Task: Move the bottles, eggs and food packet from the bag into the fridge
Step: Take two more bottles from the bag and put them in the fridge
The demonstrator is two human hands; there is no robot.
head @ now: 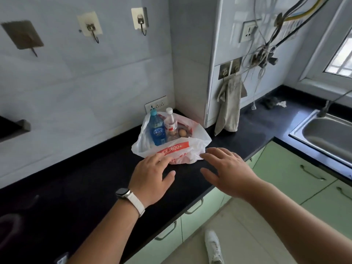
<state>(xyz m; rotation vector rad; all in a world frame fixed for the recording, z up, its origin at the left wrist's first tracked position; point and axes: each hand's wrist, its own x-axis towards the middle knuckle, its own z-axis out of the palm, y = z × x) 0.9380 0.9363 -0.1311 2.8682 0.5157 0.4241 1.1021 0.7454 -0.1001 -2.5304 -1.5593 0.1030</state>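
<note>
On the surface [95, 178], a bag [192, 147] holds a blue bottle [157, 130], clear bottle [170, 124] and egg [182, 133]; left hand [152, 174] and right hand [226, 168] hover flat, empty.

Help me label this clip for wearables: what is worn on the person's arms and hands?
No sleeves or gloves show. By the left hand, the wrist wears a smartwatch: dark rectangular face, silver case, white band. The right hand and its wrist wear nothing.

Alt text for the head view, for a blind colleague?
The left hand and right hand, both open, reach toward a white bag on a black counter. In it stand a blue bottle and a clear bottle, beside an egg.
</note>
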